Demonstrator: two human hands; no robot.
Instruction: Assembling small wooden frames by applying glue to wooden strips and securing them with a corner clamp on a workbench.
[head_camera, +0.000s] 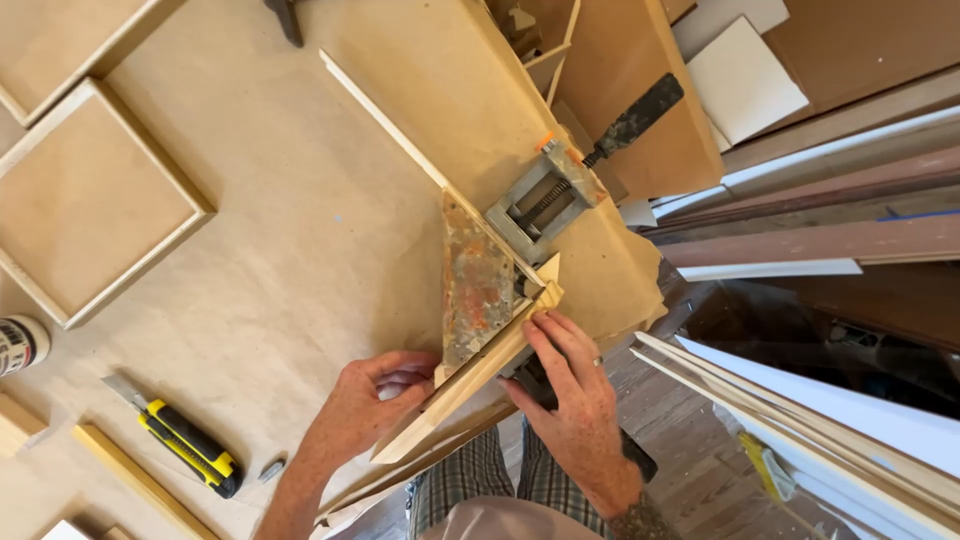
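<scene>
Gripping a light wooden moulding strip (470, 385), both hands work at the corner clamp (500, 265) fixed near the edge of the brown paper-covered surface (300, 230). The left hand (365, 405) sits just below and to the left of the clamp, its fingers (400, 375) curled and pressed together around the lower length of the strip. The right hand (570, 400) lies just below and to the right of the clamp, with its fingers (555, 335) extended and held close together, their tips pressing on the strip's mitred end where it enters the clamp. A ring shows on one finger of this hand.

The clamp consists of a rust-stained triangular plate and a grey screw frame with a dark handle (635, 118) running up and right from it. A second moulding strip (385, 120) leaves the clamp toward the upper left and meets the first strip at the clamp's corner; whether the two mitres are fully touching is probably hidden by the right fingertips.

Left of the clamp, well apart, lie two assembled square frames (95, 200). Lower left of the clamp rests a yellow and black utility knife (185, 445), with a small white container (20, 343) at the far left edge. Right of the clamp, beyond the surface edge, stand long stacked mouldings (820, 240).
</scene>
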